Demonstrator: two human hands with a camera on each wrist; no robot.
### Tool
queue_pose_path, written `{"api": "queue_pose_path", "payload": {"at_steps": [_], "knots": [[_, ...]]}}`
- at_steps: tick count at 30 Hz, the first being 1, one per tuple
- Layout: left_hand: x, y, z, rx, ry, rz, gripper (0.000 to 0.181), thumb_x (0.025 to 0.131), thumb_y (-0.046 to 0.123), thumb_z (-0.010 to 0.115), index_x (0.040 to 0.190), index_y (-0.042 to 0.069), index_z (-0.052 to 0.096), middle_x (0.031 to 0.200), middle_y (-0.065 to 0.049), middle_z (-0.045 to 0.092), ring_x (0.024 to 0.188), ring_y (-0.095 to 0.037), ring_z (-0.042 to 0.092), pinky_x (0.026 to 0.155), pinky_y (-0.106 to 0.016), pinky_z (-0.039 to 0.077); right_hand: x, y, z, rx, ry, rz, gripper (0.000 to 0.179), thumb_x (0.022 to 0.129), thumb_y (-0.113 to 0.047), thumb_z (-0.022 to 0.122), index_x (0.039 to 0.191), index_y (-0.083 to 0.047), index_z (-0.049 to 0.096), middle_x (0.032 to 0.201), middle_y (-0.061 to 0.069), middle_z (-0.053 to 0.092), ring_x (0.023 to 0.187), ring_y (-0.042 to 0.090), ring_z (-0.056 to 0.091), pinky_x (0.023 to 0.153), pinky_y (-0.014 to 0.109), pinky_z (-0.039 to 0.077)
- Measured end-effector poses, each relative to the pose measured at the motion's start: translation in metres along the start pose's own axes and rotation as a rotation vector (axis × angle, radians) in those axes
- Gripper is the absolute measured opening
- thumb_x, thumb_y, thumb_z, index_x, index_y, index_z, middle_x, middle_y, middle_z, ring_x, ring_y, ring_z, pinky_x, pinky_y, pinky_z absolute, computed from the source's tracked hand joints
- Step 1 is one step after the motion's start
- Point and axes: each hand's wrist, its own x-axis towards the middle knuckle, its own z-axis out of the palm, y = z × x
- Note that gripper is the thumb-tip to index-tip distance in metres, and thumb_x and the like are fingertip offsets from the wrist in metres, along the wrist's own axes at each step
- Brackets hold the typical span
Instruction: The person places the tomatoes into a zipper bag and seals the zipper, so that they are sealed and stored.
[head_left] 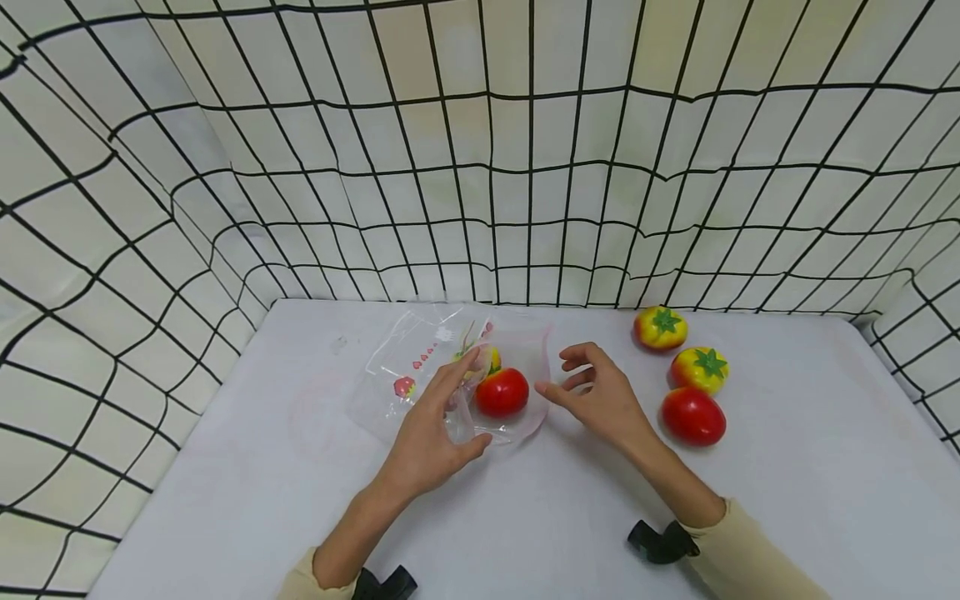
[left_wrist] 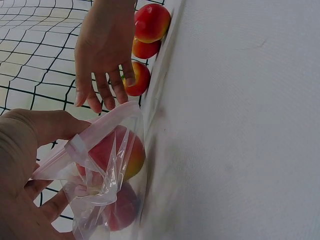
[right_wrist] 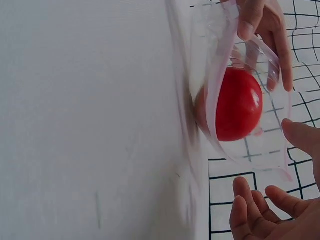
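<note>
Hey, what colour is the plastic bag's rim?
The bag's rim is pale pink, best seen in the right wrist view.

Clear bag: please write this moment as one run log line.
left hand: holds clear bag; right hand: at bag mouth; inside: two fruits; outside: three fruits

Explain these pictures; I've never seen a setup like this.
There is no robot here: a person works with two bare hands. The large picture comes from a camera on the head, looking down; the other two come from cameras on the left and right wrists. On the white surface lies a clear bag with a pink edge. It contains a red tomato and a partly hidden yellowish piece. To the right lie another red piece and two yellow and red ones. The left hand touches the bag's opening, fingers spread; the right hand, beside it, holds nothing.
</note>
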Motion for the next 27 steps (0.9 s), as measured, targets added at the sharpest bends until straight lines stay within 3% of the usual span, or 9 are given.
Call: {"api": "queue_pose_path", "payload": {"at_steps": [11, 22, 27], "knots": [[0.001, -0.002, 0.001, -0.018, 0.005, 0.005, 0.111, 0.070, 0.010, 0.094, 0.162, 0.032, 0.036, 0.157, 0.001, 0.050, 0.145, -0.025, 0.049, 0.096, -0.047, 0.063, -0.007, 0.006, -0.031, -0.036, 0.010, -0.023, 0.066, 0.088, -0.046, 0.081, 0.139, -0.015, 0.053, 0.135, 0.014, 0.062, 0.108, 0.026, 0.069, 0.084, 0.032, 0.063], [-0.001, -0.003, 0.001, -0.023, 0.000, -0.009, 0.108, 0.073, 0.012, 0.093, 0.162, 0.035, 0.036, 0.156, 0.003, 0.050, 0.146, -0.023, 0.049, 0.096, -0.045, 0.063, -0.013, 0.004, -0.056, -0.042, 0.060, -0.047, 0.061, 0.091, -0.046, 0.079, 0.137, -0.015, 0.055, 0.133, 0.013, 0.063, 0.108, 0.024, 0.068, 0.085, 0.011, 0.053], [0.000, -0.002, 0.001, -0.021, -0.006, -0.014, 0.108, 0.073, 0.012, 0.093, 0.161, 0.036, 0.036, 0.157, 0.003, 0.049, 0.146, -0.023, 0.049, 0.097, -0.045, 0.062, -0.015, 0.006, -0.067, -0.037, 0.081, -0.078, 0.058, 0.092, -0.043, 0.078, 0.137, -0.013, 0.056, 0.132, 0.010, 0.063, 0.109, 0.021, 0.067, 0.085, 0.008, 0.052]]}}
